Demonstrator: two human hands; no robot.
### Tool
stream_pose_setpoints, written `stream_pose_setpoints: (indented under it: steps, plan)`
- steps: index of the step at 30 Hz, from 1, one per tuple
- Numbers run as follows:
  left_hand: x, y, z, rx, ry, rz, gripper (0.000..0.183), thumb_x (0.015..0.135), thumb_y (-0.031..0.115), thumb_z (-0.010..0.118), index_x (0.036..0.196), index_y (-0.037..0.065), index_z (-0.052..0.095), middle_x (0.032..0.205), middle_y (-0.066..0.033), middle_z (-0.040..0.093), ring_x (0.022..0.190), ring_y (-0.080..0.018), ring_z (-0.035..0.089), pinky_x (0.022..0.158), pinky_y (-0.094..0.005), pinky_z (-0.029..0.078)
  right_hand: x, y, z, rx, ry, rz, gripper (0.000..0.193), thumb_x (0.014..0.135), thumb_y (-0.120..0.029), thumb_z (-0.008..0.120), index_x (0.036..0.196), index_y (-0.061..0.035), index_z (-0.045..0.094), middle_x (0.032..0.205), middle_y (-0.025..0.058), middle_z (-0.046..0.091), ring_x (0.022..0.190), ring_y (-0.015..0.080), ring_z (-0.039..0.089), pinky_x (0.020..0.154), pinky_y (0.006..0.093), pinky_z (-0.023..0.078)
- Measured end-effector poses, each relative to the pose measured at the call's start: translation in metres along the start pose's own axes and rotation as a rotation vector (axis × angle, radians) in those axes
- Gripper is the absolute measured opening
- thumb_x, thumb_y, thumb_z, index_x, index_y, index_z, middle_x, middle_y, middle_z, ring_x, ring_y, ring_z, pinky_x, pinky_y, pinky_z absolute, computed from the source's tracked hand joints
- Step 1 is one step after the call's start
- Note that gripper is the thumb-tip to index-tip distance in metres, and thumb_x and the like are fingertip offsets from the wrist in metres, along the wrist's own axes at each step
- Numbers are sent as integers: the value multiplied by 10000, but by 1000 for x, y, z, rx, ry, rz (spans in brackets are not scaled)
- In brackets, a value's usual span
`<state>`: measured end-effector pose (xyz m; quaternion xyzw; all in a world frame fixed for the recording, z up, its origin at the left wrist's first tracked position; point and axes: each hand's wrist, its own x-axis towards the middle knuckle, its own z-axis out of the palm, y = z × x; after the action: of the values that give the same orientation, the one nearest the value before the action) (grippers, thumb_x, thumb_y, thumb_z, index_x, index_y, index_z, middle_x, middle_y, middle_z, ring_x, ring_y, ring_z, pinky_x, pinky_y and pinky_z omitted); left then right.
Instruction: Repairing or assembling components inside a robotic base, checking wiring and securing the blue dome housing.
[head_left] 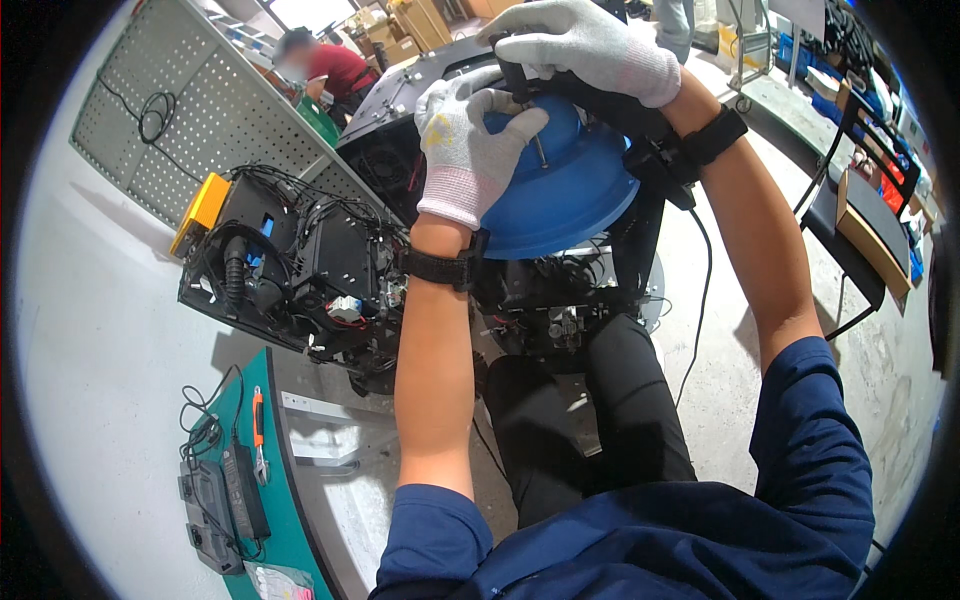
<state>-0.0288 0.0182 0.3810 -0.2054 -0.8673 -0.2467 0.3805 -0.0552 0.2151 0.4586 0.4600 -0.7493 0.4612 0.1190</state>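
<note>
Both my hands wear white knit gloves over a round blue cover (570,205) on a black machine. My right hand (595,45) is closed around a black tool (515,80) at the cover's far side; its exact kind is partly hidden by the glove. Just below, my left hand (465,145) has its fingers curled and its thumb toward the tool's lower end. What those fingers grip, if anything, is hidden. A thin metal rod (541,150) slants down to the blue surface beside the left thumb.
Left of the machine lies an opened unit with exposed wiring (310,260). An adjustable wrench (259,430) and a black power adapter (243,490) rest on a green mat (290,520). Another person (335,75) is at the back left. A black chair (850,220) stands right.
</note>
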Motion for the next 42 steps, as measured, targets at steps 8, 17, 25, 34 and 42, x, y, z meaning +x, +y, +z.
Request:
stream_pose_setpoints:
  steps: [8, 17, 25, 34, 42]
  plan:
    - [0, 2, 1, -35, 5, -57, 322, 722, 378, 807, 805, 70, 765, 1065, -88, 672, 1095, -304, 541, 1022, -436, 361, 2, 7, 0, -73, 24, -127, 350, 909, -296, 664, 1060, 19, 686, 834, 66, 677, 786, 113, 595, 719, 285, 496]
    - [0, 6, -6, 2, 51, 89, 304, 682, 368, 830, 734, 78, 756, 1043, -81, 703, 1047, -311, 566, 994, -432, 376, -1, -13, 2, -209, 10, 111, 359, 894, -331, 708, 1000, 12, 690, 809, 53, 656, 773, 110, 589, 702, 284, 489]
    - [-3, 2, -1, -31, 17, -57, 324, 715, 375, 811, 778, 62, 756, 1019, -103, 659, 1103, -322, 514, 1004, -427, 375, 1, 5, 1, 115, -41, -28, 340, 944, -245, 631, 1145, 27, 670, 832, 10, 644, 752, 83, 567, 694, 246, 484]
    - [-1, -1, -2, 23, -29, 8, 351, 797, 343, 785, 849, 1, 727, 855, -80, 693, 824, -200, 652, 805, -341, 509, 3, 10, 0, 121, -69, 9, 237, 946, -223, 637, 951, 8, 686, 768, -12, 614, 724, 65, 539, 645, 238, 449]
    - [2, 10, -8, 19, 55, 182, 319, 695, 322, 836, 744, 27, 724, 867, -104, 681, 886, -300, 615, 851, -411, 447, 1, -5, 1, -50, -12, 57, 292, 911, -292, 705, 942, -1, 699, 779, -6, 636, 725, 77, 558, 653, 256, 466]
